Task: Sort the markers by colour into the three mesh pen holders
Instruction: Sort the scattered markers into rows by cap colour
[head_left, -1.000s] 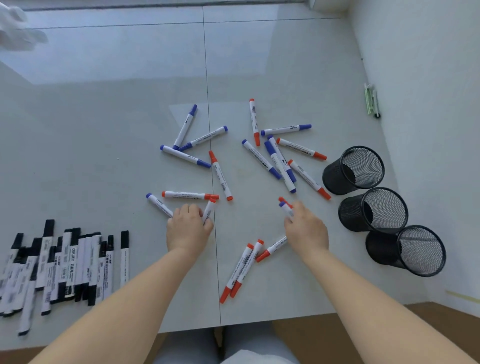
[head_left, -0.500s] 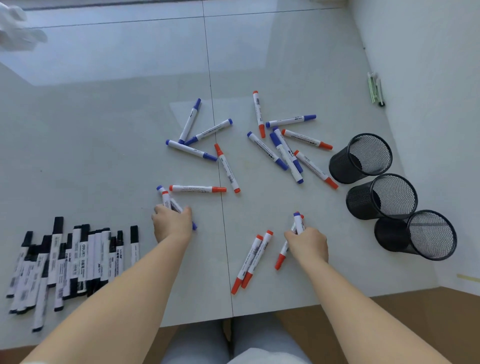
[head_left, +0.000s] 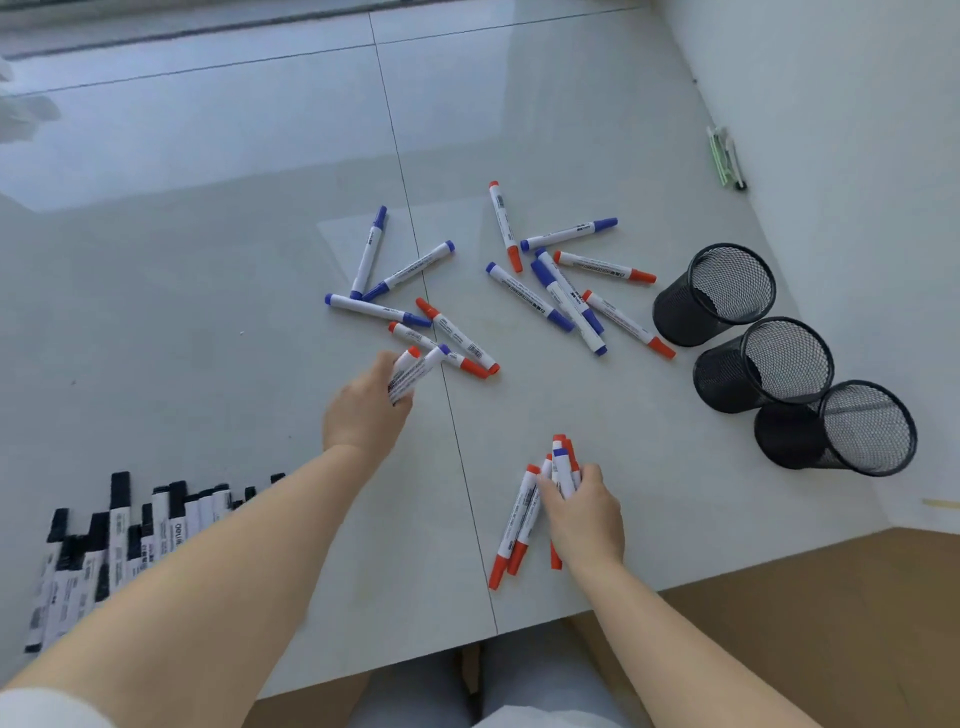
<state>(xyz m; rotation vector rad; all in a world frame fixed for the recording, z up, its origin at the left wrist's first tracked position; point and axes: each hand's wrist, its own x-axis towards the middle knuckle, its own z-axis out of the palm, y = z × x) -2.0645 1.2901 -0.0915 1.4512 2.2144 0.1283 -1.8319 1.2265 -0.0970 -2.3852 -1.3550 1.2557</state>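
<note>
Red and blue capped markers lie scattered over the white table (head_left: 208, 312). My left hand (head_left: 366, 410) grips a red marker and a blue marker (head_left: 413, 371) just below two red markers (head_left: 457, 343) at the middle. My right hand (head_left: 584, 512) near the front edge holds a bunch of red and blue markers (head_left: 563, 467), with two red markers (head_left: 514, 530) lying against its left side. Three black mesh pen holders (head_left: 763, 364) stand in a row at the right, apparently empty. Black markers (head_left: 119, 540) lie in a row at the front left.
A white wall (head_left: 857, 156) runs along the right side behind the holders. A green and white pen-like item (head_left: 724, 156) lies at the wall's foot, far right. A blue cluster (head_left: 561, 301) sits between the hands and the holders. My knees show under the table's front edge.
My left hand has lifted markers from the table and moved up and right toward the two middle red markers. My right hand has gathered more markers into its bunch.
</note>
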